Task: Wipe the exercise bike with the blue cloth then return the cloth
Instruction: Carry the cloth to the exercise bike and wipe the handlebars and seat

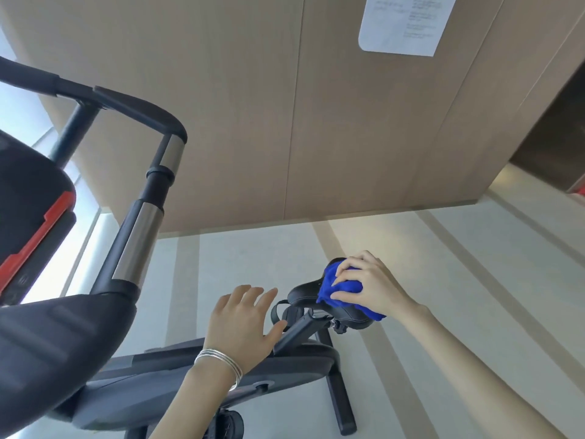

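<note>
- Gripping the bunched blue cloth (329,282), the right hand (368,288) presses it on the black saddle (300,291), lower right of centre.
- The left hand (242,323), fingers straight and holding nothing, hovers just left of the saddle; silver bangles (218,364) circle its wrist.
- The exercise bike (142,384) fills the lower left, its handlebar (136,112) in the upper left.
- A printed sheet (402,23) hangs on the wall (237,122), upper right.

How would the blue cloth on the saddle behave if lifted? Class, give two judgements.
Probably floppy: the blue cloth bunches under the right hand and drapes over the saddle. Likely light: it crumples into one hand's grip. Its fuzzy surface should resist slipping.
</note>
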{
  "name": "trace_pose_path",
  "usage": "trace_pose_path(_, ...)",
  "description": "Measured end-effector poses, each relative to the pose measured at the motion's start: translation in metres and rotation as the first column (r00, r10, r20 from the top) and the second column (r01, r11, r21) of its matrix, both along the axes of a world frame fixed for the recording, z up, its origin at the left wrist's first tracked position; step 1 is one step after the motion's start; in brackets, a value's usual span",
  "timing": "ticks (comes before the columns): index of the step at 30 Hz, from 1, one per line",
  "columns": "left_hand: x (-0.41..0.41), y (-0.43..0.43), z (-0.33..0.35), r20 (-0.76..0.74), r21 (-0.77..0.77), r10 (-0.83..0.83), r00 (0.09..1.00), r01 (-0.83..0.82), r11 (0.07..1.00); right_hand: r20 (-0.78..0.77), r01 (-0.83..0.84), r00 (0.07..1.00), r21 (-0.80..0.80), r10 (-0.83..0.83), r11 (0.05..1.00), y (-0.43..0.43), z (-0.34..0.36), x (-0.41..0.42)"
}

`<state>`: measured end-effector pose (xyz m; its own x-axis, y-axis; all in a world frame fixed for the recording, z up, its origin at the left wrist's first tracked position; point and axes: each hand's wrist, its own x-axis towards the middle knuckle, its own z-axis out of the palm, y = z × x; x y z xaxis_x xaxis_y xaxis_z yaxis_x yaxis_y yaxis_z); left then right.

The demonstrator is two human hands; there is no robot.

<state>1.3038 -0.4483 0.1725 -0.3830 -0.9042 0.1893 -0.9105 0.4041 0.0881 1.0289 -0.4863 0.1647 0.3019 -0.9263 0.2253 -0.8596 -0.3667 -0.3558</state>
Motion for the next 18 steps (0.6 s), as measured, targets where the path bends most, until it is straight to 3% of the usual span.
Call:
trace_pose_path(10,0.014,-0.047,-0.038,0.023,0.082,0.034,0.999,-0.036,0.996,-0.074,-0.003,0.997,0.127,0.012,0.992,-0.079,-0.071,0.021)
trace_pose_path(14,0.011,-0.051,-0.052,0.028,0.130,0.061,0.998,-0.064,0.989,-0.185,0.052,0.982,0.159,-0.022,0.986,-0.095,-0.109,0.030)
trace_pose_path(18,0.002,-0.054,-0.062,0.064,0.157,0.116,0.991,-0.125,0.980,-0.335,-0.021,0.940,0.133,0.065,0.991,-0.101,-0.131,0.047)
